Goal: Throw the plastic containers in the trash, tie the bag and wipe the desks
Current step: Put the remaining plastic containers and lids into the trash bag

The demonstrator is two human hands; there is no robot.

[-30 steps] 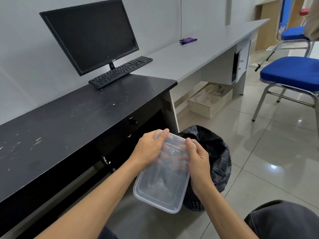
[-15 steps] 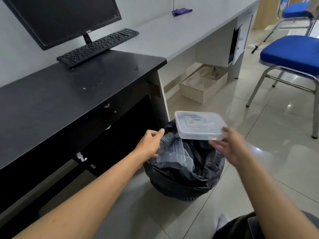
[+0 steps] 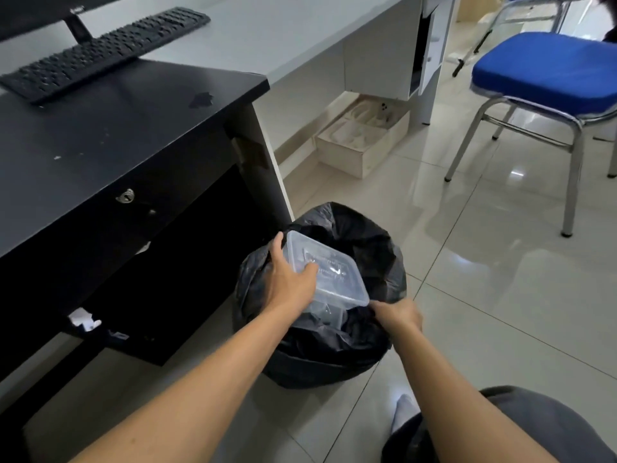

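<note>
The container [image 3: 334,279] is held by the left hand [image 3: 289,284] — clamped on its rim — above the bag [image 3: 370,248] mouth. The bag's near edge is pinched by the right hand [image 3: 397,316].

I see a blue-seated chair [image 3: 547,68] with chrome legs on the glossy tiled floor [image 3: 500,262]. Left of the chair, a pale wooden box [image 3: 360,142] sits on the floor. Far left of the chair lies a black keyboard [image 3: 103,51], with a monitor stand [image 3: 78,28] just behind it.
</note>
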